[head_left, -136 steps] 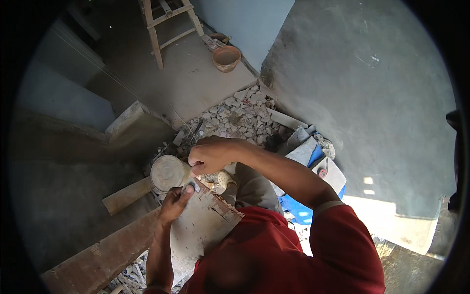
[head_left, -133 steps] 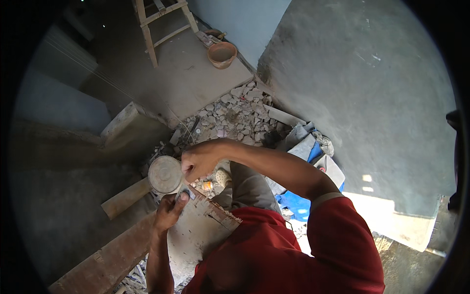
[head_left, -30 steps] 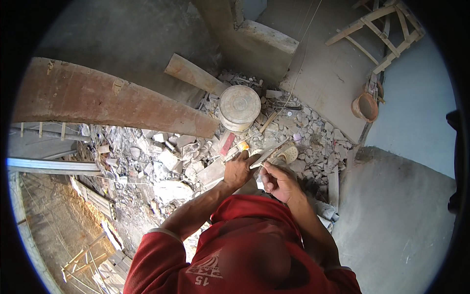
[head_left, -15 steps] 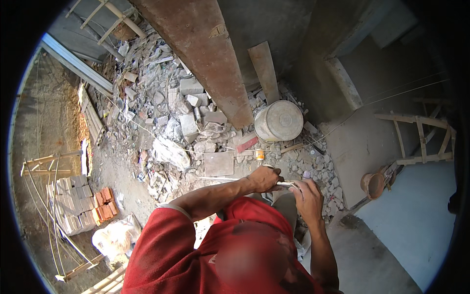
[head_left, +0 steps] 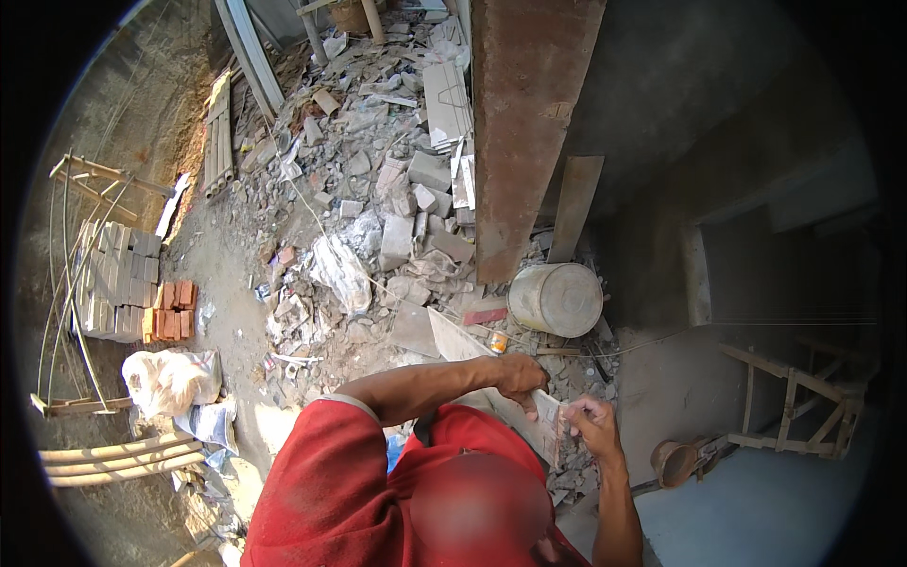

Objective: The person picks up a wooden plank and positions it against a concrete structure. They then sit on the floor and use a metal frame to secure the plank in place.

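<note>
A long, thin, pale board (head_left: 455, 338) slants across in front of my body, its flat face partly showing. My left hand (head_left: 520, 378) is closed around its middle and hides part of it. At the board's nearer right end is my right hand (head_left: 591, 423), fingers bent and pinched together against the edge. Whether anything small sits in that pinch is too fine to make out. Below the hands, the board's lower part runs down beside my red sleeve and chest.
Rubble (head_left: 378, 203) covers the ground ahead. A round, lidded bucket (head_left: 557, 298) stands beyond my hands, next to a tall brown plank (head_left: 524, 132). An orange can (head_left: 499, 342) lies close by. Stacked bricks (head_left: 170, 310) are at left, a wooden trestle (head_left: 789, 402) at right.
The board has turned from edge-on to showing its face and slants more steeply. Both hands have shifted slightly lower. My view has swung, so the bucket and plank sit farther right.
</note>
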Action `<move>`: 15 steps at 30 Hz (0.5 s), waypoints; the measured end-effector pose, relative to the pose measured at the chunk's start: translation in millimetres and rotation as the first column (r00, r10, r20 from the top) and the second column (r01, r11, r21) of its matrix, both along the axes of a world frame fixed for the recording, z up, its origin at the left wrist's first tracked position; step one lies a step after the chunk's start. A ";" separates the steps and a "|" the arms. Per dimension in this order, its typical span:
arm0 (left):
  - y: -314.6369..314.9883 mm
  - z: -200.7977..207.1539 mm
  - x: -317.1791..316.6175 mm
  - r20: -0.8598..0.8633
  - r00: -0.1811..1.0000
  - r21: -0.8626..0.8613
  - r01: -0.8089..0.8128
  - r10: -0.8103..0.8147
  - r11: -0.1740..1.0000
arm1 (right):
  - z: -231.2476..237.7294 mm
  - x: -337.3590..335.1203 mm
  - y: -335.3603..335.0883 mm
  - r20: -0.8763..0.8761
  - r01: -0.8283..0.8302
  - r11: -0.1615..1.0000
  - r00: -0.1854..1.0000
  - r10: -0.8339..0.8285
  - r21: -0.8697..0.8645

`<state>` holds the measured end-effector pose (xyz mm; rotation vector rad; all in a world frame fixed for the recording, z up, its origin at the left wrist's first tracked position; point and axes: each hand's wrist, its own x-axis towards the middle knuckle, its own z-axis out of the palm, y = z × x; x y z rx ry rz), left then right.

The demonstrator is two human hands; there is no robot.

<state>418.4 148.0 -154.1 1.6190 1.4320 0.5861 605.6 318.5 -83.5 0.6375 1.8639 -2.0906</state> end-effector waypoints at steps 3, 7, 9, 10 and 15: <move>2.1 -2.0 5.1 0.023 0.997 0.004 -0.074 0.073 0.997 | 2.8 2.1 2.1 -0.006 0.032 0.993 0.999 -0.033 -0.116; 0.9 -0.8 16.6 0.085 0.984 0.062 -0.161 0.156 0.985 | 31.8 -5.7 5.8 0.125 -0.120 0.988 0.986 0.107 0.101; 2.0 3.3 23.2 0.098 0.978 0.087 -0.194 0.185 0.977 | 51.7 -13.7 12.0 0.084 -0.279 0.919 0.960 0.266 0.279; 3.4 6.1 26.0 0.115 0.974 0.089 -0.207 0.197 0.974 | 60.0 -19.0 14.5 0.059 -0.346 0.873 0.936 0.348 0.345; 2.1 22.6 30.3 0.142 0.963 0.100 -0.245 0.230 0.964 | 87.2 -44.5 14.8 0.101 -0.466 0.839 0.884 0.457 0.281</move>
